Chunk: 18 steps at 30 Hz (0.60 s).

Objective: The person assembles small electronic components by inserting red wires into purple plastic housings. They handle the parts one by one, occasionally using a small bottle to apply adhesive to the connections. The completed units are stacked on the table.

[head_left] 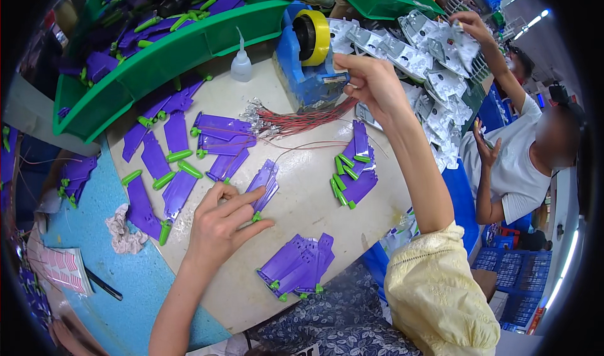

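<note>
My left hand (pixel 229 220) has its fingers spread, with fingertips at the lower part of a purple plastic piece (pixel 263 185) lying on the table. A thin wire runs from that piece toward a bundle of red and black wires (pixel 296 123) with clear ends. Farther up, my right hand (pixel 374 85) pinches its thumb and fingers together beside the front end of a blue tape dispenser (pixel 308 82). What it pinches is too small to make out. A yellow tape roll (pixel 319 38) sits in the dispenser.
Purple pieces with green tips (pixel 299 261) lie in groups around the table. A green bin (pixel 170 60) full of them stands far left, near a white squeeze bottle (pixel 241 63). White-grey housings (pixel 443 85) pile up at right. A co-worker (pixel 513 148) is beyond them.
</note>
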### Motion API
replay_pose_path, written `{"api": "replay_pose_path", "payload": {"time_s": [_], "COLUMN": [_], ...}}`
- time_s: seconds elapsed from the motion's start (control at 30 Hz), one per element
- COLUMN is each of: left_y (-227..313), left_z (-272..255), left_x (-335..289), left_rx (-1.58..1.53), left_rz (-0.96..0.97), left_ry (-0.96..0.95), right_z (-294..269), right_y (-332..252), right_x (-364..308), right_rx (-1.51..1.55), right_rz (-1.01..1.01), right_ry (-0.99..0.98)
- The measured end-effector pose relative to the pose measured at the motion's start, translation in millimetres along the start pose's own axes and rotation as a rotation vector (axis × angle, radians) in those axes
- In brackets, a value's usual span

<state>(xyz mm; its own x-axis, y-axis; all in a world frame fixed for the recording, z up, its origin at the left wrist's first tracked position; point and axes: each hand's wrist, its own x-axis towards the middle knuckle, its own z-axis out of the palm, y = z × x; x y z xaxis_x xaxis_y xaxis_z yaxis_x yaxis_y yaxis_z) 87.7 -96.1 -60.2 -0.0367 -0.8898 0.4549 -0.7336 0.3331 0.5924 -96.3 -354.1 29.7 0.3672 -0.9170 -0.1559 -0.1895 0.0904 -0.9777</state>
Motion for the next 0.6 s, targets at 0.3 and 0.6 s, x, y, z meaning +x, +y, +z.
{"api": "replay_pose_path", "payload": {"time_s": [0.3, 0.6], "left_y": [3, 3], "left_z": [-3, -1], "left_x": [-1, 3], "left_rx": [-0.004, 0.007], "left_rz": [-0.051, -0.032], "left_ry": [-0.021, -0.027], "right_z": [-6, 4], "right_y": [7, 10], "right_x": [-26, 60], "right_rx": [-0.120, -0.457], "right_rz": [-0.064, -0.473], "right_ry": [-0.011, 0.197]}}
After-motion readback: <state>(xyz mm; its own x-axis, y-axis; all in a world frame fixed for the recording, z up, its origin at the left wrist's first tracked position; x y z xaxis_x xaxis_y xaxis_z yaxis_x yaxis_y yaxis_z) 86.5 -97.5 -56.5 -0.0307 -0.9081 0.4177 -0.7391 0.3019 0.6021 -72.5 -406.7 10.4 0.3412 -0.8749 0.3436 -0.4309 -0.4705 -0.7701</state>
